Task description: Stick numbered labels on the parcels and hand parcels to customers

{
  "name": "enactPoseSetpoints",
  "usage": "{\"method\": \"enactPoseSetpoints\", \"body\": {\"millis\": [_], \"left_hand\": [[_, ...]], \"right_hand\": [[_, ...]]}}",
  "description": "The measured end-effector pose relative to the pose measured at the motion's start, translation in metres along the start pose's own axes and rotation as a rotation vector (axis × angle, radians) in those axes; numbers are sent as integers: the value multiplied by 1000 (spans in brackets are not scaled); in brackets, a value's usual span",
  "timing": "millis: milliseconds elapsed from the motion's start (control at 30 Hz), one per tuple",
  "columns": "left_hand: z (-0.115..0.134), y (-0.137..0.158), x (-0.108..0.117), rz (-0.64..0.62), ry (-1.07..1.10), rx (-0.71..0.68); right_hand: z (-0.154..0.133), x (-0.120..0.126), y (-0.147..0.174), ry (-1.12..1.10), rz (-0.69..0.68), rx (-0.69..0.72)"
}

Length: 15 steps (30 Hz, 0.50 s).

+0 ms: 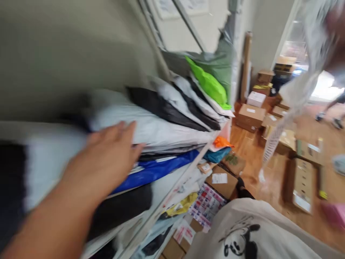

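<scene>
My left hand (107, 158) reaches over a shelf stacked with mailing bags, its fingers stretched out. It rests on or just above a white mailing bag (167, 127); contact is hard to judge. Below it lie a blue mailing bag (161, 169) and a black one (126, 207). Behind, black and white bags lean in a row with a bright green bag (210, 84) among them. At the top right edge, my right hand (335, 39) is smeared by motion and partly out of view. From it hangs a long strip of white printed paper (285, 118).
A metal shelf edge (172, 201) runs diagonally, with a yellow bag (183, 205) and other parcels below. Cardboard boxes (250, 117) stand on the wooden floor (250, 154) to the right. Another person's feet (336, 123) show at the far right.
</scene>
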State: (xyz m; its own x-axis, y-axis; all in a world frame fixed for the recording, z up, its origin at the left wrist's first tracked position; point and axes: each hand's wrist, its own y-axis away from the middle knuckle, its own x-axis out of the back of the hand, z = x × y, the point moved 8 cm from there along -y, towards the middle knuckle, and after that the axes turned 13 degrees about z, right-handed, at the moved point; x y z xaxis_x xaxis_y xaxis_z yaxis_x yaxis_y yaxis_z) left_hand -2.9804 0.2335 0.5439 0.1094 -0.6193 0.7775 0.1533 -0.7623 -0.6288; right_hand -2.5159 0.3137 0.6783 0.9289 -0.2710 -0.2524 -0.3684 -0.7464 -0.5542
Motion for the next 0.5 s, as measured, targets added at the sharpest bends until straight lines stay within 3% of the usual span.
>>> {"method": "enactPoseSetpoints", "body": {"millis": [67, 133, 200, 367, 500], "left_hand": [[3, -7, 22, -209, -146, -232], [7, -13, 34, -368, -273, -344], [10, -25, 40, -426, -318, -367], [13, -36, 37, -505, -91, -489], [5, -33, 38, -530, 201, -411]], "right_hand": [[26, -55, 44, 1, -364, -144], [53, -108, 108, -121, -716, -303], [76, -151, 163, -352, -865, -491], [138, -243, 233, -603, -631, -831], [162, -289, 260, -547, -489, -845]]}}
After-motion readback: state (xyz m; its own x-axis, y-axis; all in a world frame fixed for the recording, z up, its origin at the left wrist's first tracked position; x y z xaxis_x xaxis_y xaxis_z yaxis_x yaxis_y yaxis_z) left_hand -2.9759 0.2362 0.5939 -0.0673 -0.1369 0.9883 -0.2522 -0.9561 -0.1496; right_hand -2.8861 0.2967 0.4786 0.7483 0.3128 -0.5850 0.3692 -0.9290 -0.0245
